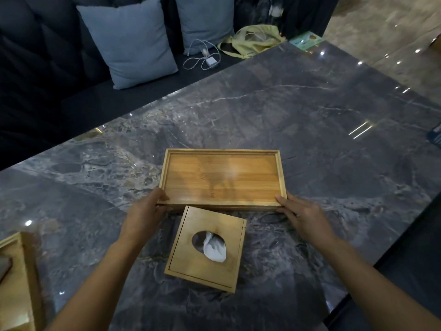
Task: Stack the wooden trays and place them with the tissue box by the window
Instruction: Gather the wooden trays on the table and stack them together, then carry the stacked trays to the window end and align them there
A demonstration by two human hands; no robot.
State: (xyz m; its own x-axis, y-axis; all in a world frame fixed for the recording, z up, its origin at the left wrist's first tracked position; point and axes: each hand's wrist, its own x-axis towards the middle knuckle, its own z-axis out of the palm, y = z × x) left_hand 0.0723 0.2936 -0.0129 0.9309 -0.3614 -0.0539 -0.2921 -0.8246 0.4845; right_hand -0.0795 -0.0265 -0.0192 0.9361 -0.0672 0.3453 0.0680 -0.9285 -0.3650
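While both hands hold the near corners of the wooden tray [223, 177] at the centre of the frame, the main risk lies in how shallow that hold is. The left hand [145, 211] has its thumb over the lower-left corner with the fingers curled under the edge; the right hand [301, 213] pinches the lower-right corner the same way. Each grip is closed on the tray's near rim only, so the far side carries no support. A dark seam along the near edge suggests a second tray underneath, though I cannot tell for certain. If there is a stack, a lift from the near corners alone could tip the far edge down and let the upper tray slide off the lower one.

The tissue box [207, 250] sits just below the tray in the frame, its upper edge almost touching the tray's near rim, between the two forearms. Drawing the tray toward the body would knock it, and the tissue [214, 247] standing out of the oval hole could snag on a wrist.

The desk [322, 120] is polished stone, so anything dragged will skate easily. Another wooden piece [21, 283] lies at the lower left, partly cut off. No window is in view, so the carrying path cannot be judged.
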